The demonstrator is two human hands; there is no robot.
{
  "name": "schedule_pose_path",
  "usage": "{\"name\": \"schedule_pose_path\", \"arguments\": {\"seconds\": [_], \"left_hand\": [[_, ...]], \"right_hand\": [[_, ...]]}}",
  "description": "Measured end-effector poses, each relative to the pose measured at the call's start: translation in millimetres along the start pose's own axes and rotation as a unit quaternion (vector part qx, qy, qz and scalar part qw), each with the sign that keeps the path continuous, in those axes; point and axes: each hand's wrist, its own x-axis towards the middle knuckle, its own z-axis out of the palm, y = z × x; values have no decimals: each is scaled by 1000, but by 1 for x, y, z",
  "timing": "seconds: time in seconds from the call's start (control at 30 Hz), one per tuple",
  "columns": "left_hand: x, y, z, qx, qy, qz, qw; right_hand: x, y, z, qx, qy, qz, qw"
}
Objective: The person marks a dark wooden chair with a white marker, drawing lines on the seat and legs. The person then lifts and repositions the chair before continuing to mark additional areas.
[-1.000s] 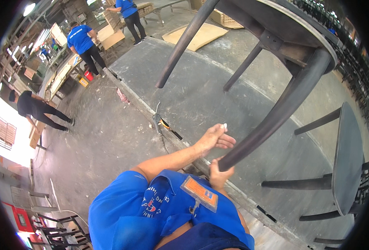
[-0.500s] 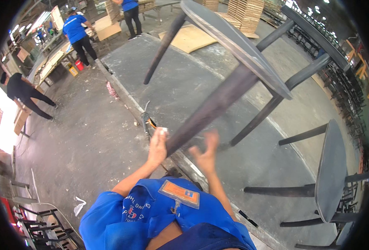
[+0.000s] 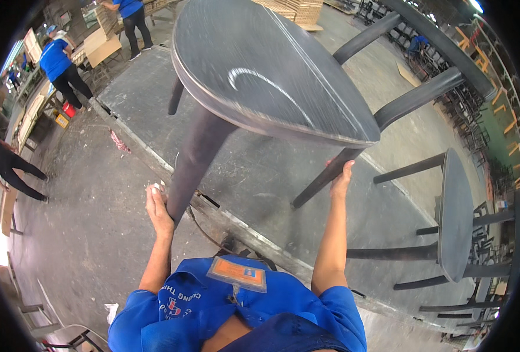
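Note:
A dark grey wooden chair (image 3: 260,70) is tilted in front of me, its rounded seat facing up and marked with pale curved scuffs. My left hand (image 3: 161,214) grips the lower end of its near left leg (image 3: 198,155). A small white piece (image 3: 159,186), too small to make out, shows at that hand's fingertips. On the right, my right hand (image 3: 341,180) is closed around another leg (image 3: 329,177), just under the seat edge. That hand's palm is partly hidden. The chair's backrest (image 3: 441,41) points to the upper right.
The chair is over a grey-topped worktable (image 3: 260,188) with a pale worn edge. A second dark chair (image 3: 456,217) lies on its side at the right. A striped rag (image 3: 119,142) is near the table's left edge. Co-workers (image 3: 60,64) stand at the far left; rows of chairs (image 3: 447,111) fill the right.
The chair has swung so its seat top now shows. My left hand moved left with the near leg; my right hand, open and blurred before, moved right and took hold of another leg.

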Motion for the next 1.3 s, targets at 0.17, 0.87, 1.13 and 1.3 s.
{"name": "schedule_pose_path", "arguments": {"seconds": [0.17,0.87,1.13,1.3], "left_hand": [[36,6,-1,-87,-67,-22,994],[103,20,94,28,-152,52,987],[94,16,79,-34,-184,-21,982],[95,7,71,-28,-200,3,979]], "right_hand": [[-62,-79,-12,-125,119,-8,985],[-69,-148,85,-116,274,-143,944],[15,-131,104,4,422,-226,878],[14,-117,106,-33,405,-274,871]]}}
